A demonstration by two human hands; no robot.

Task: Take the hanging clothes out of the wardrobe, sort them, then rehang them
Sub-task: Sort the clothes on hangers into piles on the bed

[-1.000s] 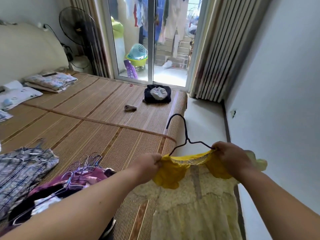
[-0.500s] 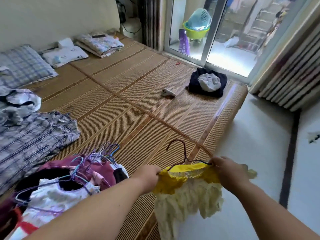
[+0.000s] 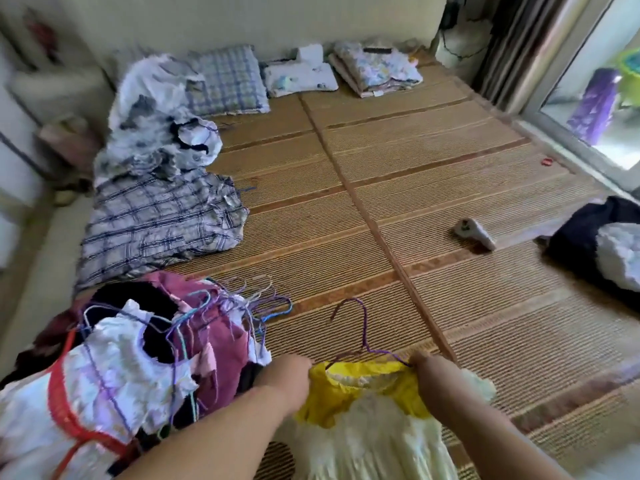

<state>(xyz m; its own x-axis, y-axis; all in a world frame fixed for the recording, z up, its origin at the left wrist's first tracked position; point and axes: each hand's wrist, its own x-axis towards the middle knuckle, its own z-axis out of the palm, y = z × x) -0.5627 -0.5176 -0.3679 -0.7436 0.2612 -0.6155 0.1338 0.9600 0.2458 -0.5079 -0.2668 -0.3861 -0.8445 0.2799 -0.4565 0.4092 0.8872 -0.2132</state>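
You held the yellow dress (image 3: 363, 393) on its purple wire hanger (image 3: 364, 336) over the near edge of the bed mat (image 3: 415, 237); your left hand (image 3: 285, 379) gripped one shoulder, fingers curled; your right hand (image 3: 436, 379) gripped the other shoulder at the hanger's end; a pile of hangered clothes (image 3: 138, 358) lay just left of the dress; a plaid garment (image 3: 156, 223) lay beyond the pile; a dark bundle (image 3: 581, 244) sat far right.

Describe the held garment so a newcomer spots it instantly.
Look at the near edge of the woven mat, right of the heap of clothes on hangers. The left hand and right hand grip a yellow dress by its shoulders. It is the only yellow garment, on a purple wire hanger.
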